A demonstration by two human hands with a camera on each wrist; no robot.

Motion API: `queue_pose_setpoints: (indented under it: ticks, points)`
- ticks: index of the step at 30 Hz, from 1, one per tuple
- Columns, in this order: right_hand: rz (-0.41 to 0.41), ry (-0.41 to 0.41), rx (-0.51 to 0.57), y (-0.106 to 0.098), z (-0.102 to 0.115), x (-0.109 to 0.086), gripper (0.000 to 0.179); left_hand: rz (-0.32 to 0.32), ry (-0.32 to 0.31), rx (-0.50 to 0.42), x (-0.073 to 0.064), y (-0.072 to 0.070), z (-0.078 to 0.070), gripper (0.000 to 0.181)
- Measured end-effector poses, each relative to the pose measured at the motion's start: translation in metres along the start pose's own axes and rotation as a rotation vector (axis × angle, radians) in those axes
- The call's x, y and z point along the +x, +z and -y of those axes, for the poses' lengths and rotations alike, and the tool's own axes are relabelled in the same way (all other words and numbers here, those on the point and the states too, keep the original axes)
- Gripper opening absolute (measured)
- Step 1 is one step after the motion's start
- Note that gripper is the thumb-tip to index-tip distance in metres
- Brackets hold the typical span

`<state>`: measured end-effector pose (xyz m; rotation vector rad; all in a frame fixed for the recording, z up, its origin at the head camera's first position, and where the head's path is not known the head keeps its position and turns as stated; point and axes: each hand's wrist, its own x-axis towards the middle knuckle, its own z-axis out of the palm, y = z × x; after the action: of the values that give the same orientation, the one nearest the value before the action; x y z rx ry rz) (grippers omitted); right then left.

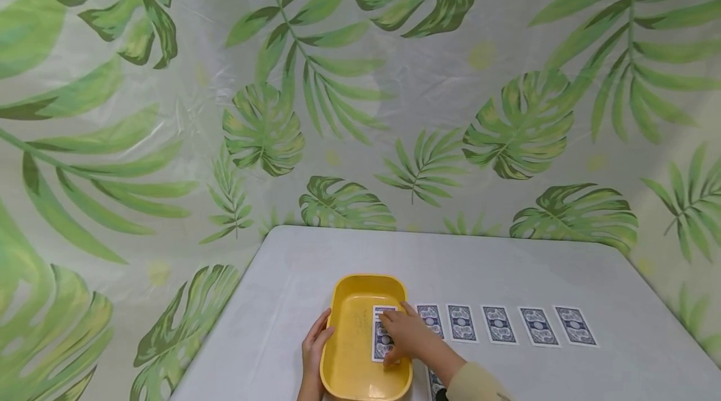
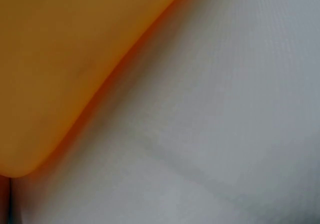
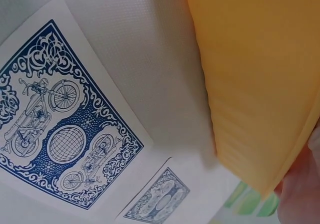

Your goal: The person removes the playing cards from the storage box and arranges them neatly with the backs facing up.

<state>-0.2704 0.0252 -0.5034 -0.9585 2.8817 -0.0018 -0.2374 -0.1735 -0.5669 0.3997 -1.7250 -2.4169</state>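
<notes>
A yellow tray (image 1: 343, 351) stands on the white-covered table, its rim gripped on the left side by my left hand (image 1: 313, 351), thumb over the edge. My right hand (image 1: 410, 333) reaches over the tray's right wall and holds a playing card (image 1: 382, 341) with a blue patterned back, fingers at its far end and thumb near its close end. The white edge of another card (image 1: 385, 308) shows just beyond it in the tray. In the left wrist view the tray's outer wall (image 2: 75, 58) fills the upper left corner.
To the tray's right, several blue-backed cards lie face down in a row, from the nearest card (image 1: 430, 319) to the far right card (image 1: 574, 326). Another card (image 1: 435, 382) lies closer, partly under the right forearm. A leaf-patterned curtain (image 1: 360, 107) hangs behind the table.
</notes>
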Motion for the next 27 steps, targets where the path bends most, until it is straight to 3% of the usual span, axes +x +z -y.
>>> queue_pose_setpoints:
  ticks: [8, 12, 27]
  points:
    - [-0.001, -0.026, -0.13, 0.005, 0.006, 0.006, 0.086, 0.001, 0.006, -0.039, -0.001, 0.0, 0.0, 0.045]
    - [0.015, -0.04, -0.195, 0.006, 0.01, 0.007, 0.079, 0.005, -0.001, -0.016, -0.001, 0.0, 0.0, 0.046]
    - [0.031, 0.003, -0.279, 0.009, 0.014, 0.013, 0.082, 0.001, 0.001, -0.009, -0.003, 0.002, -0.002, 0.045]
